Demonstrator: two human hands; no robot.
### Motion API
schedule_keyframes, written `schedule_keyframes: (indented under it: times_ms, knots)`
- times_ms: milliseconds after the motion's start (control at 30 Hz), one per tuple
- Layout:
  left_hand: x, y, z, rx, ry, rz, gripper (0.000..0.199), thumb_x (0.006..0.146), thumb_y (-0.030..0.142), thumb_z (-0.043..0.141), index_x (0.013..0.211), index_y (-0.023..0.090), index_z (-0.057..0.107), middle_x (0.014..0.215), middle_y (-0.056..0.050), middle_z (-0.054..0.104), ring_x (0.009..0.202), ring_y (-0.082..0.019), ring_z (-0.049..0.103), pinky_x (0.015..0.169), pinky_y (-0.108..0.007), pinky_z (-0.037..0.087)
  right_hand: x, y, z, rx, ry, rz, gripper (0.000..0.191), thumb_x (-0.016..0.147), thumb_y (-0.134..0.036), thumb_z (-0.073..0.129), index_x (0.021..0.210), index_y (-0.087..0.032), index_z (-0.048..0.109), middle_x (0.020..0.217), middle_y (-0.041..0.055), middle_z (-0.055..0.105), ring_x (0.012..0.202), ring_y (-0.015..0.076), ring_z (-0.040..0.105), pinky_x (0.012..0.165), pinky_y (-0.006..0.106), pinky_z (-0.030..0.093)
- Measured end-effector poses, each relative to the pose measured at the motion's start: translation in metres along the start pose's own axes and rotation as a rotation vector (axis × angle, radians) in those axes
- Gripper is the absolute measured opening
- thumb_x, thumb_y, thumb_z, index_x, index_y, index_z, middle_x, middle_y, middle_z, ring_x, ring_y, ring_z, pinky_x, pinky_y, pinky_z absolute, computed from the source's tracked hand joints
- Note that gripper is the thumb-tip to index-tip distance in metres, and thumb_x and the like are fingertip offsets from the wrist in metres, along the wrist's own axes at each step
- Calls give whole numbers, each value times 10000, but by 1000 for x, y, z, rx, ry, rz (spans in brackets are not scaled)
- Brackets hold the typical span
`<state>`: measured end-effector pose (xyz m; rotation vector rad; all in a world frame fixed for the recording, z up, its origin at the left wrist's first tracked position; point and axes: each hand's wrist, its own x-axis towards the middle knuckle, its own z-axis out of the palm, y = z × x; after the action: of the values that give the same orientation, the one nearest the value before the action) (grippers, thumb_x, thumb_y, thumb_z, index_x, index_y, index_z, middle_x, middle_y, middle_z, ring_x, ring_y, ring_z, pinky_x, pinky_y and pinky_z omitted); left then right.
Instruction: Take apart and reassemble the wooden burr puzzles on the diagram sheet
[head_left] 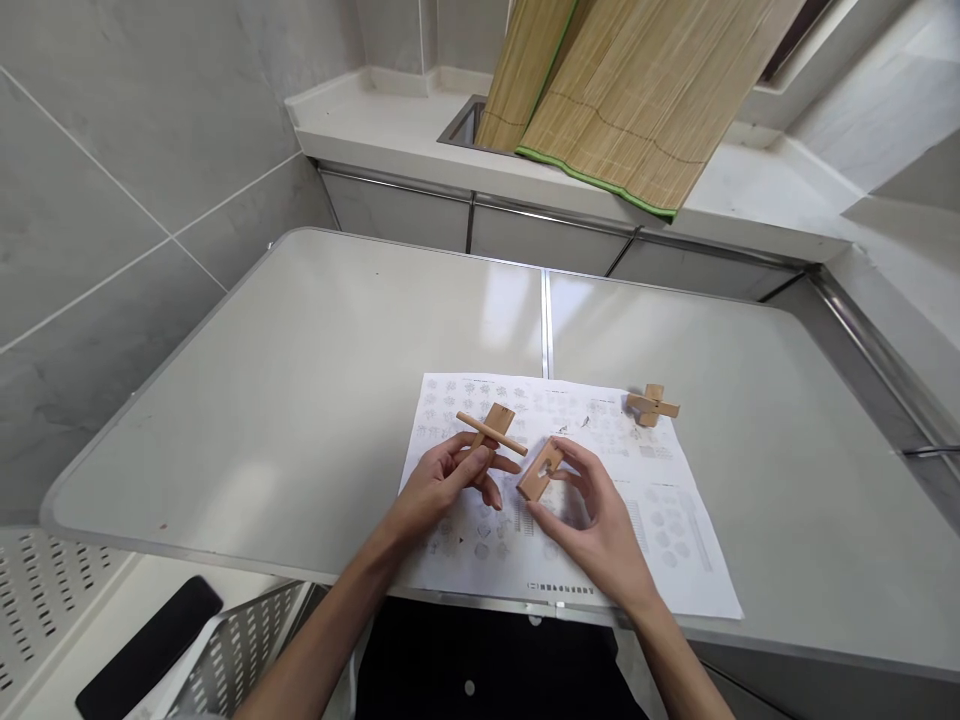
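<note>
Above the printed sheet (600, 560), my left hand (457, 470) pinches a flat wooden piece (498, 420) together with a thin wooden stick (491, 433) lying across it. My right hand (592, 520) holds a notched wooden block (538, 472) between thumb and fingers, its cut-out facing the fingers. The block and the stick's right end are close together; a small gap shows between them. On the sheet's upper right edge sits a cross-shaped assembly of wooden pieces (652, 405), apart from both hands.
The sheet lies on a pale folding table (315, 400) with a metal seam (547, 320). Behind it is a white ledge (390, 125) with a bamboo blind (637, 90) hanging over a sink (461, 125). A dark long object (150, 650) lies lower left, below table level.
</note>
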<state>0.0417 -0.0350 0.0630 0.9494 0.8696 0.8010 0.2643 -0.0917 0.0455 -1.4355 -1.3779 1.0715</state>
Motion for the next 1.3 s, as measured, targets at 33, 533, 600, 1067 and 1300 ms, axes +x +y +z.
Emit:
schedule_keyframes:
  times_ms: [33,533,600,1067,1300]
  knots:
    - [0,0,0,3,6,-2,421,992,513,690,1168,131,668,1111,-168,806,638,-159,704,763,-343,561,-1,-2,-1,140,5,67,652,905,-412,821,1482,-330,529,1554,122,564,1395,358,583,1160,599,497]
    - [3,-3,-2,1,22,9,406,1015,489,669,1188,121,669,1157,-180,794,653,-140,685,783,-335,581,1,-1,-5,762,27,362,558,914,-358,833,1439,-340,645,1525,70,642,1317,250,680,1207,445,521]
    - [4,-5,-2,-6,22,14,396,1015,483,671,1179,123,668,1160,-179,793,648,-137,684,783,-334,580,3,2,-5,812,32,394,458,902,-353,846,1337,-312,708,1391,57,718,1206,220,729,1134,379,587]
    - [4,-7,-6,-27,-7,8,414,1026,544,623,1113,140,654,959,-95,768,552,-104,580,683,-304,483,12,-25,3,478,-104,320,366,1021,-578,647,985,-220,717,796,26,673,635,156,556,630,304,527]
    - [6,-11,-6,-106,-3,19,410,1019,562,621,1045,153,631,763,3,613,547,-99,505,601,-275,406,25,-35,7,355,-157,114,450,1035,-495,659,1433,-288,618,1015,70,777,813,226,703,791,416,592]
